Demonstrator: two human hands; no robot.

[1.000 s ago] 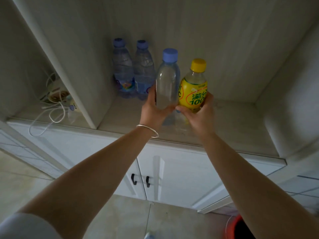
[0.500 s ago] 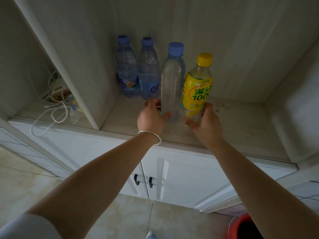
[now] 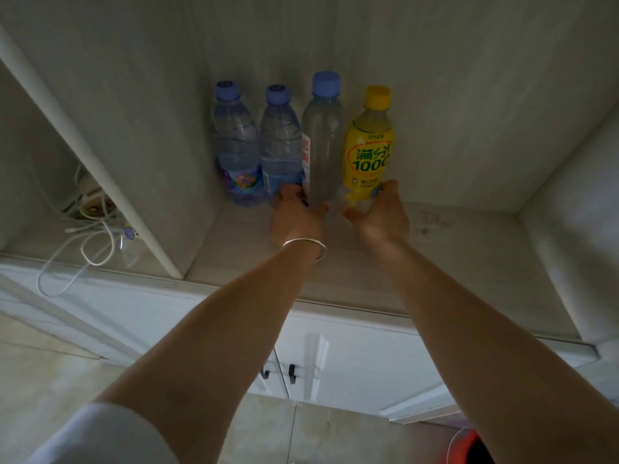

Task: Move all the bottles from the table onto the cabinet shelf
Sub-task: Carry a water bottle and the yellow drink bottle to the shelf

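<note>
4 upright plastic bottles (image 3: 323, 142) crowd the pale cabinet shelf (image 3: 469, 249) at its back left, hard against the white vertical divider panel (image 3: 100, 162). Bare shelf lies open to their right and front.

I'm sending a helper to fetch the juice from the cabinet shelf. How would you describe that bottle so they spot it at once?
Look in the wide open cabinet shelf above the white doors. Four bottles stand in a row at the back; the yellow-labelled plastic juice bottle is the rightmost, where the right hand is. It alone has a yellow cap; its neighbours are clear with blue caps.
</note>
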